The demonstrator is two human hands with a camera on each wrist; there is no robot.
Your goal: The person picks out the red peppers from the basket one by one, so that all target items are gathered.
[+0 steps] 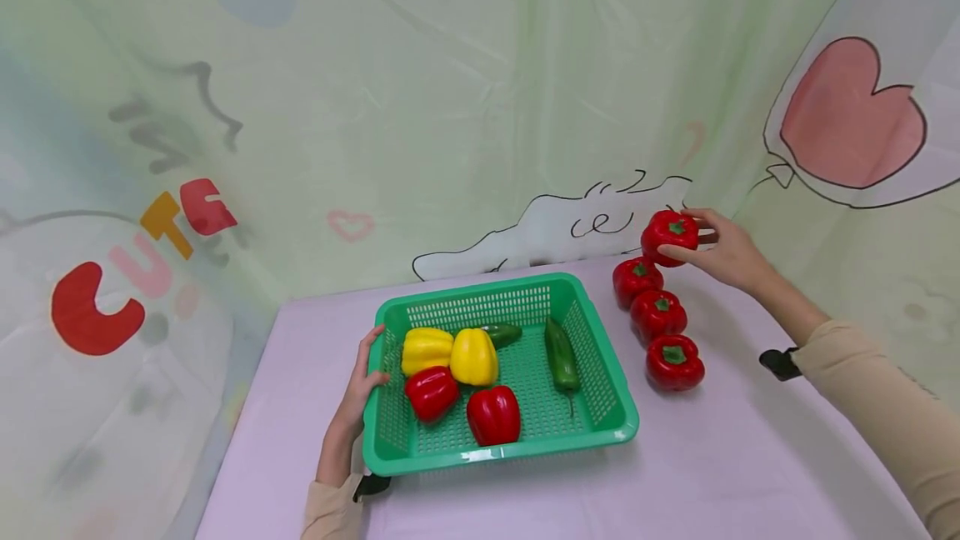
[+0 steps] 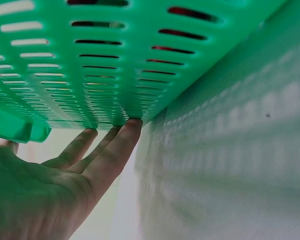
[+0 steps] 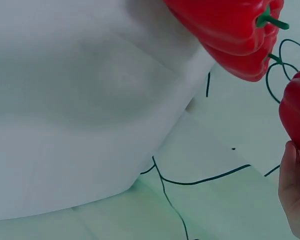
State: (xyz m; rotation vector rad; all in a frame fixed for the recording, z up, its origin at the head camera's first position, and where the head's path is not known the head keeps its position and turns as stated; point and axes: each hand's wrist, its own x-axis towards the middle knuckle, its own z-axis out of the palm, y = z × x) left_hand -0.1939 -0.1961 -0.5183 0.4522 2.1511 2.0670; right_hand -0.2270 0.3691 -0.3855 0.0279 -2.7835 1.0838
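Observation:
My left hand grips the left end of a green plastic basket, thumb over the rim. In the left wrist view its long fingers reach against the slotted outside of the basket. At the back right, my right hand holds a red bell pepper with a green stem, between thumb and fingers. That pepper shows at the right edge of the right wrist view. Directly in front of it, three more red bell peppers stand in a row on the table, right of the basket.
Inside the basket lie two yellow bell peppers, two red bell peppers and two long green peppers. The table has a pale lilac cover. A printed curtain hangs behind it and at both sides.

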